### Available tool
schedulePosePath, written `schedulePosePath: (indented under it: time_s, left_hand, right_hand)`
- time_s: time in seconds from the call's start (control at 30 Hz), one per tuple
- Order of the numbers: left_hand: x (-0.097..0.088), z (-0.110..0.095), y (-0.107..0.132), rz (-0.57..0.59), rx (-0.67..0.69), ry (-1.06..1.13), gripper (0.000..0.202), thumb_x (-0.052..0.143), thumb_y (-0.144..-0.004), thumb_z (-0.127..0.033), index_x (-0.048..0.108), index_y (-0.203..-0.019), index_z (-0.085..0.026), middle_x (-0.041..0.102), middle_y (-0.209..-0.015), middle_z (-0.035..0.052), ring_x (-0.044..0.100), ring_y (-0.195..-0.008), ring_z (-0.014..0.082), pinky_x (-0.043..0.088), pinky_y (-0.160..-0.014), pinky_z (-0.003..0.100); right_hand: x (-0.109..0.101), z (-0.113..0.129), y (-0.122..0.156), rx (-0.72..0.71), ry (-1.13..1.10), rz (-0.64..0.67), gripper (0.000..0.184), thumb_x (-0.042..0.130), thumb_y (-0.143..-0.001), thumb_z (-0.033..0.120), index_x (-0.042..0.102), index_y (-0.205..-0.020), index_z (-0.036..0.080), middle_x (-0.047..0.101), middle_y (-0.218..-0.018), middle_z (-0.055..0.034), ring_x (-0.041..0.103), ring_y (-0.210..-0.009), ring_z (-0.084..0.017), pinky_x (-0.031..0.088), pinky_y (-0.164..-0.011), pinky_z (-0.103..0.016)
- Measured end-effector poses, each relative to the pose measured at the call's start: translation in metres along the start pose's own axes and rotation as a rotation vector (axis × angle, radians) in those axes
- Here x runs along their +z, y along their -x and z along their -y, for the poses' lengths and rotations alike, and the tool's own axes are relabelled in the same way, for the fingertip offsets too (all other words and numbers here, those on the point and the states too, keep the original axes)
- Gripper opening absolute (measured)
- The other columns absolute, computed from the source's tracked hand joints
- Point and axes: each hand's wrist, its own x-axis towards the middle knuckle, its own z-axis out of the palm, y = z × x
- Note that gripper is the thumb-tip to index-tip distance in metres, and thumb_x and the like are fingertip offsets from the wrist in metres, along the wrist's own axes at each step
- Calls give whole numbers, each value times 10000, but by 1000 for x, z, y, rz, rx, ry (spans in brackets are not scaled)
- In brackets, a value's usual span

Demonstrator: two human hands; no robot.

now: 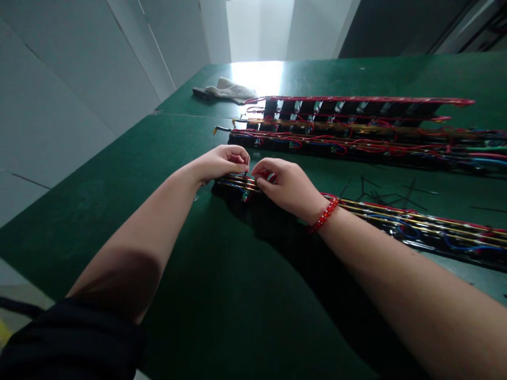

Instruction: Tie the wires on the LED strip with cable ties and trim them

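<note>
A long black strip (415,224) with brass rails and red and blue wires lies across the green table (130,174). Both my hands work at its left end. My left hand (224,162) is curled, its fingertips pinching a thin dark piece, perhaps a cable tie, that stands up from the strip. My right hand (287,184), with a red bead bracelet (324,214) on the wrist, is also curled, fingers pressed on the strip right beside the left hand. What the right fingers pinch is hidden.
Several more wired black strips (356,129) lie side by side farther back. A crumpled grey cloth (225,91) lies at the far edge. Thin black ties (380,192) are scattered to the right of my hands. A grey wall runs along the left.
</note>
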Motion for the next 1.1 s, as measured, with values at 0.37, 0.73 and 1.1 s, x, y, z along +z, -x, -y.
schedulePosePath:
  time_s: [0.37,0.73,1.1]
  left_hand:
    - [7,2,-3,-30,0,-84,119,517,-889,-83,499,-895,-201,496,-597,-54,415,-526,85,251,-553,243]
    - [4,5,-2,21,-44,-20,138,615,-861,-235,507,-939,-198,607,-755,-9,535,-643,99,347,-625,240]
    - [0,8,-1,52,-72,-9,81,603,-861,-196,541,-905,-167,439,-704,-30,372,-599,59,230,-585,241]
  right_hand:
    - [2,-2,-2,9,-31,20,134,577,-847,146,694,-909,169,713,-911,-55,590,-787,-159,450,-738,-300]
    - [-44,43,-21,-70,-44,-109,97,606,-884,160,697,-911,178,709,-894,-43,619,-817,-162,483,-773,-322]
    - [-100,67,-25,-301,-225,-254,153,523,-876,80,651,-879,164,615,-719,61,632,-705,-67,493,-687,-197]
